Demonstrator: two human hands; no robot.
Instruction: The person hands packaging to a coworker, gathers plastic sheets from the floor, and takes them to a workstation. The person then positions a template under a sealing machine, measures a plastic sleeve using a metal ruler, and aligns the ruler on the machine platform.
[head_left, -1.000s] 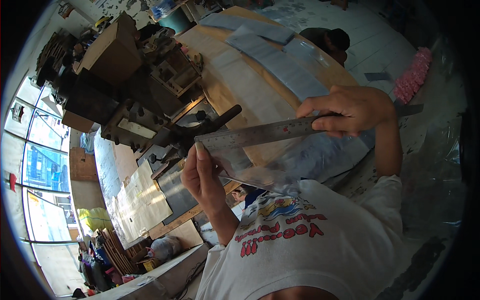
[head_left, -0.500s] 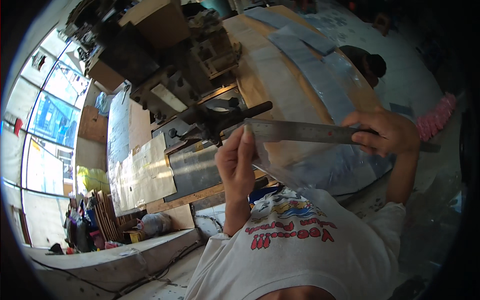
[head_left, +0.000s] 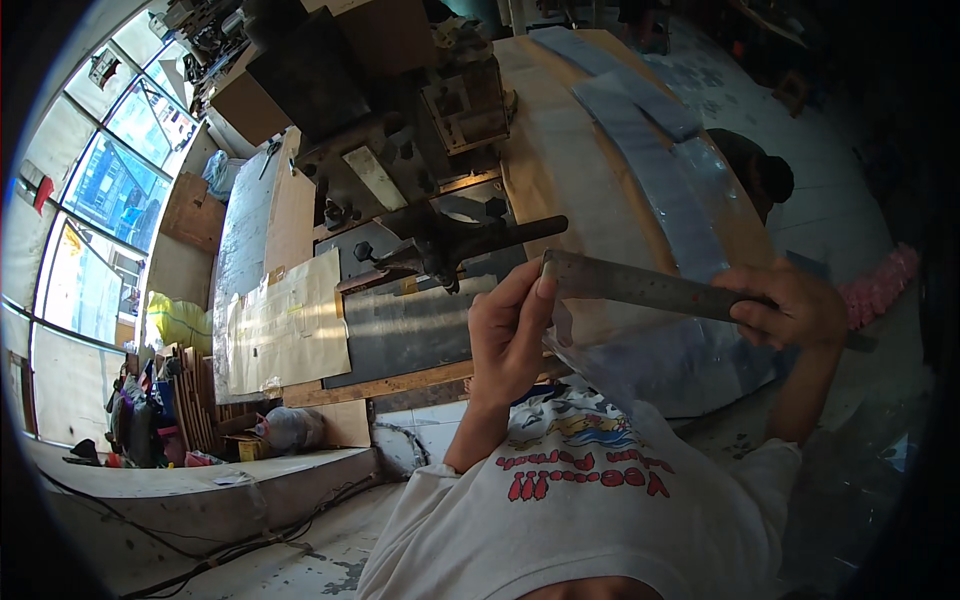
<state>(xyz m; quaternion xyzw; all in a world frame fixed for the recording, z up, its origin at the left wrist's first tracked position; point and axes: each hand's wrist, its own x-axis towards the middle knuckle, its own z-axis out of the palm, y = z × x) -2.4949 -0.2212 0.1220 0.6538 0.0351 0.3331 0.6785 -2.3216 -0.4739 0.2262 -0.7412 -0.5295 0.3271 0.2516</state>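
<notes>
A long steel ruler [head_left: 640, 284] is held up in front of my chest, slanting slightly down to the right. My left hand [head_left: 508, 340] pinches its left end between thumb and fingers. Farther along, my right hand [head_left: 800, 308] is closed around the ruler, whose other end sticks out past it. Thin clear plastic film [head_left: 563, 325] hangs under the ruler beside my left hand; how far it reaches is hard to make out. Whether the left fingers also grip the film cannot be told.
A dark metal machine [head_left: 375, 150] with a protruding bar [head_left: 520, 234] stands ahead, left of my hands. Clear plastic sheets [head_left: 660, 190] cover a table on the right. Brown paper [head_left: 290, 325] lies at left. Beyond the table a person [head_left: 765, 175] is bent low.
My view has shifted, so the machine and table appear farther right. Both hands and the ruler sit slightly lower and to the right in view. The grip looks the same.
</notes>
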